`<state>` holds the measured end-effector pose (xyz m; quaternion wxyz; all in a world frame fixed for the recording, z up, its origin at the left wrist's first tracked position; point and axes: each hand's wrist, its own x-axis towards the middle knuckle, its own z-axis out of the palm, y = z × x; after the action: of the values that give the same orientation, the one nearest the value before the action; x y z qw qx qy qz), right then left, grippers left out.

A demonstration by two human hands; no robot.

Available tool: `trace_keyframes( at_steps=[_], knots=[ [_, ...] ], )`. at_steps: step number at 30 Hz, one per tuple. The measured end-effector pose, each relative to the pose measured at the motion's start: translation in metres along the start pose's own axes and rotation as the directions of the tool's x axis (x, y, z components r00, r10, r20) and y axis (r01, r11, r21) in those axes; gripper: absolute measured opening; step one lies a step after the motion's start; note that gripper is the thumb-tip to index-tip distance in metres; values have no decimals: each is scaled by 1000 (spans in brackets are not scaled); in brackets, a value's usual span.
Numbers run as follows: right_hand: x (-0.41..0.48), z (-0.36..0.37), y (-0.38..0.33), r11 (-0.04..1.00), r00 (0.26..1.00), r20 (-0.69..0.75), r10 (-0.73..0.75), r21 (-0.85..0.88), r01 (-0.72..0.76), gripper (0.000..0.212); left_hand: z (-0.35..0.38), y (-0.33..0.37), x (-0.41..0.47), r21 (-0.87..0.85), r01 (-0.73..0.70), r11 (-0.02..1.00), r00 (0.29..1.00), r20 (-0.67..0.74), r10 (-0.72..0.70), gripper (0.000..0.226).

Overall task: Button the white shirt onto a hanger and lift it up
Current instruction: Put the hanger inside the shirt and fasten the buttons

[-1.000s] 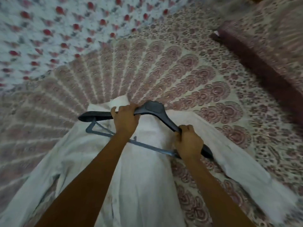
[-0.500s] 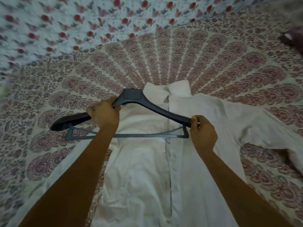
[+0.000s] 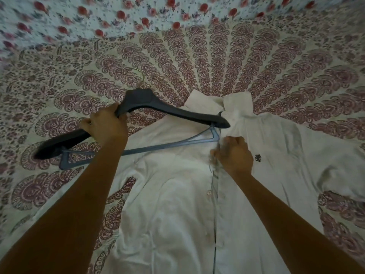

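A white shirt (image 3: 177,194) lies flat on the bed, collar away from me, with a small dark emblem on its chest at the right. A dark plastic hanger (image 3: 167,113) hovers over the collar area, tilted down to the left; its thin metal hook is faint against the bedspread. My left hand (image 3: 104,127) grips the hanger's left arm. My right hand (image 3: 235,155) pinches the shirt's front placket just below the collar, right under the hanger's right tip. Several buttons run down the placket below that hand.
A bedspread (image 3: 256,62) with a maroon fan pattern covers the bed all around the shirt. Beyond it, at the top, lies a white cloth (image 3: 98,16) printed with red flowers. The shirt's right sleeve (image 3: 335,175) spreads toward the right edge.
My right hand has let go of the hanger's right end and taken hold of the shirt's placket. The hanger, now held by my left hand alone, tilts with its left end lower.
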<state>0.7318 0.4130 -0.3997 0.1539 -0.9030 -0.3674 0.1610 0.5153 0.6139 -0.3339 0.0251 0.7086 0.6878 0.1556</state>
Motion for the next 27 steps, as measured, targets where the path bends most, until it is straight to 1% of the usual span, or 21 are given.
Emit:
trace_keyframes(
  at_steps=[1,2,4,6,7,9,11,13,16,17,20,23,25,27],
  knots=[
    [6,0,-5,998,999,1,35,-46,-35,44,2,3,1,-20,18,1000,1000,2,-18,21],
    [11,0,-9,996,998,-7,68,-55,-68,45,3,6,1,-44,34,998,999,8,-34,22],
    [20,-1,-11,995,996,-1,92,-46,-92,37,6,11,1,-71,60,996,998,27,-58,22],
    [28,-5,-5,997,997,11,77,-23,-77,27,9,13,-1,-56,71,996,997,35,-69,23],
    [32,-8,-1,996,996,-5,86,40,-86,23,10,14,-2,-44,70,997,997,36,-69,23],
    [36,-17,10,964,989,-65,135,238,-116,17,11,13,-7,-33,60,998,998,32,-59,19],
    [36,-26,20,921,973,-163,164,377,-92,20,13,14,-13,-28,56,998,998,35,-55,14],
    [34,-33,27,903,964,-228,141,429,-30,23,16,21,-20,-40,73,997,996,45,-71,12],
    [30,-42,29,867,974,-207,96,497,20,11,23,44,-32,-94,91,991,992,97,-82,13],
    [29,-43,26,854,976,-199,87,520,30,10,23,54,-36,-128,92,987,989,128,-75,15],
    [28,-47,19,827,980,-198,7,552,106,13,31,90,-49,-232,117,966,966,253,-56,25],
    [29,-47,14,830,977,-199,-79,529,175,14,43,129,-64,-351,108,930,947,321,11,28],
    [30,-49,14,823,974,-205,-97,534,194,20,51,151,-72,-368,91,926,933,355,50,28],
    [31,-48,17,812,975,-191,-111,549,200,24,57,170,-79,-359,68,931,930,361,71,23]
  ],
)
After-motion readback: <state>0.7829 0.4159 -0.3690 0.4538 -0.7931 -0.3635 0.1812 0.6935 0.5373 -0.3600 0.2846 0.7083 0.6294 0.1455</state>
